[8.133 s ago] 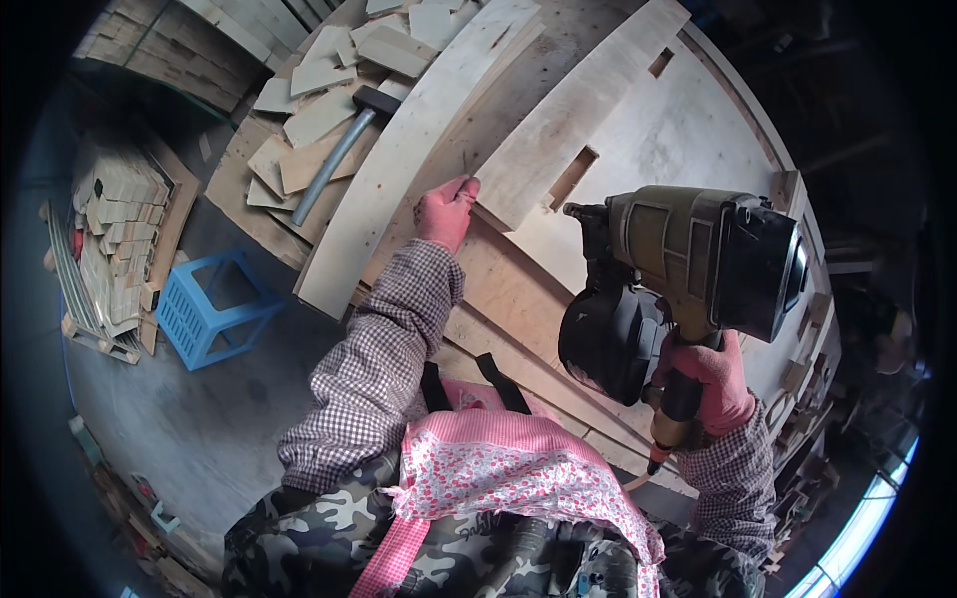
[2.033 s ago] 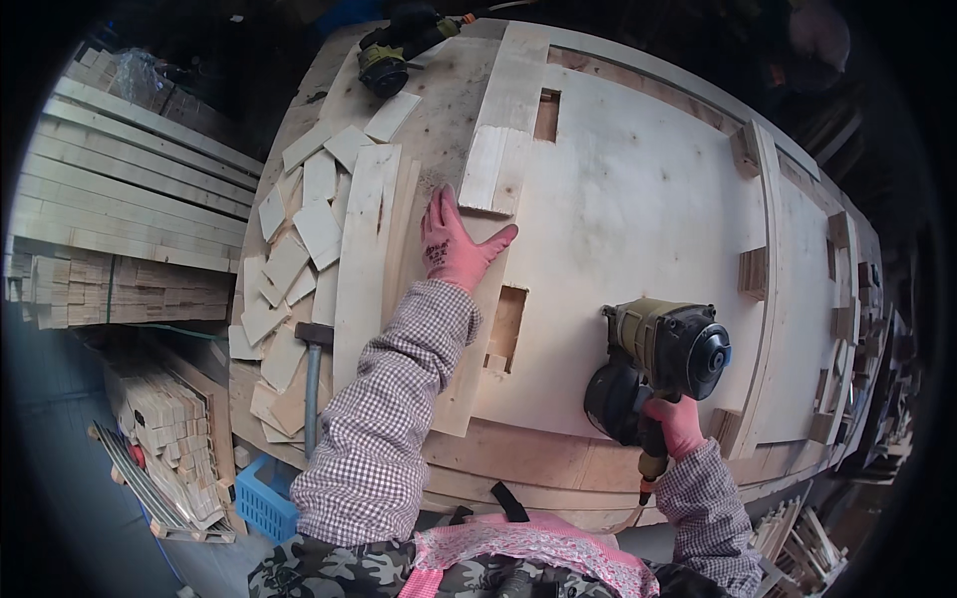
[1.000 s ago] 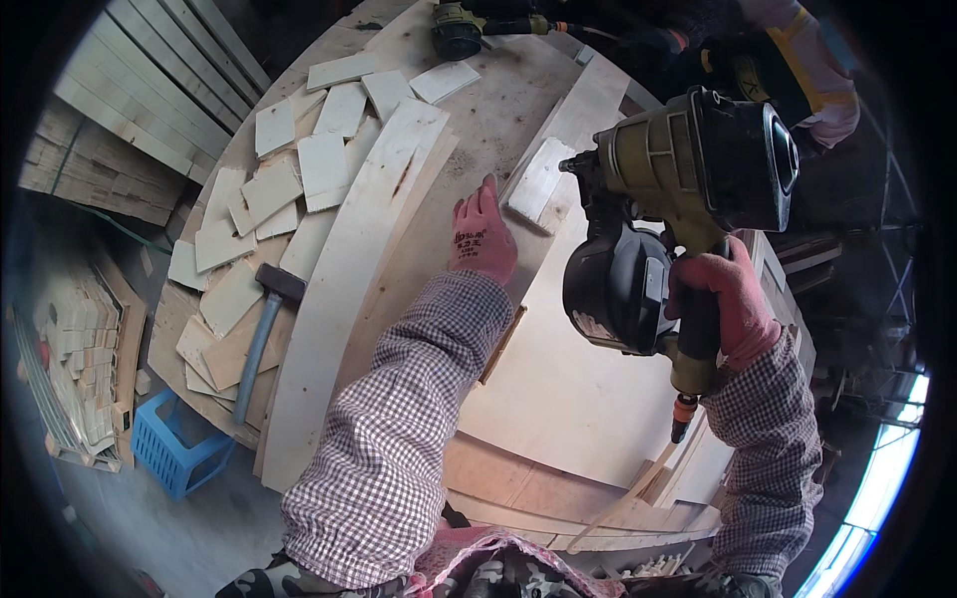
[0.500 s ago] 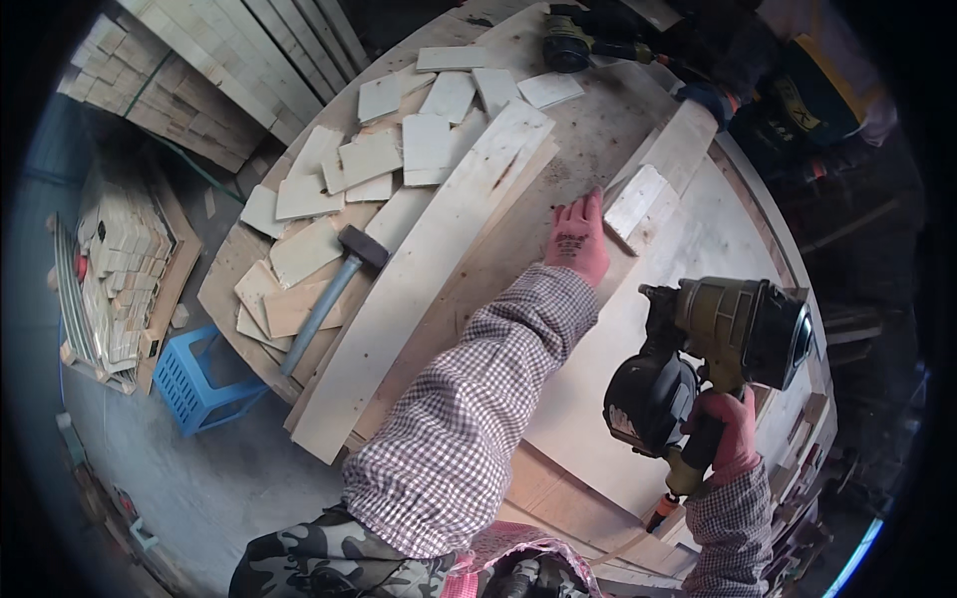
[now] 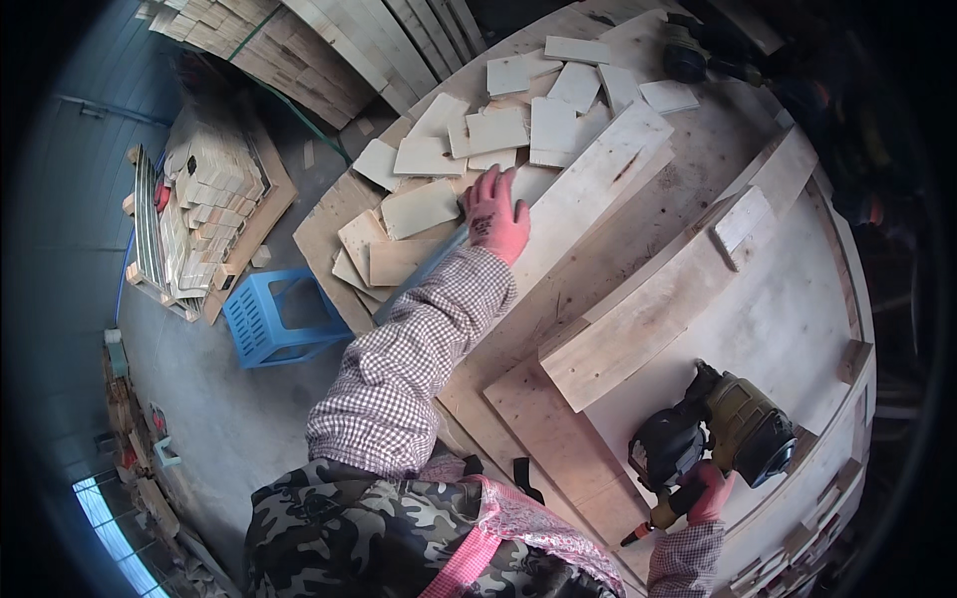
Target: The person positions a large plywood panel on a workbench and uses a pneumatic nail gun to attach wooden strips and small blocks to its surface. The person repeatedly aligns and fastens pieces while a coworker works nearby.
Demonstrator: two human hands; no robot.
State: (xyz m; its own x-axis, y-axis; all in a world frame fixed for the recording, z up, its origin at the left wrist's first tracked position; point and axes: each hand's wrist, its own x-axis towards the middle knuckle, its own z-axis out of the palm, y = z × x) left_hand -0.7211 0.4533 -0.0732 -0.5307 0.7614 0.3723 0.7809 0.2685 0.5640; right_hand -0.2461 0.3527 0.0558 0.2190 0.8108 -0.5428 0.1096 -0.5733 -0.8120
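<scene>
My left hand (image 5: 494, 217), in a pink glove, lies over the hammer's head end with fingers stretched and thumb apart. A grey-blue hammer handle (image 5: 429, 261) shows beside my forearm; its head is hidden under the hand. Around it lie several small pale wood pieces (image 5: 421, 208). My right hand (image 5: 712, 492), gloved too, is wrapped round the grip of a coil nail gun (image 5: 750, 419) with a round black magazine, held low over a pale sheet. Above it a long plank (image 5: 638, 344) runs diagonally, with a short wood block (image 5: 743, 221) on it.
Another long board (image 5: 598, 179) lies between the wood pieces and the plank. A blue plastic stool (image 5: 269, 319) stands left of the workbench. Stacked timber (image 5: 214, 204) sits on the floor beyond it. Dark tools (image 5: 688, 55) lie at the bench's far right.
My left hand has left the spot by the short block and reached left to the hammer. The nail gun is lower, still in my right hand. The whole view has turned left.
</scene>
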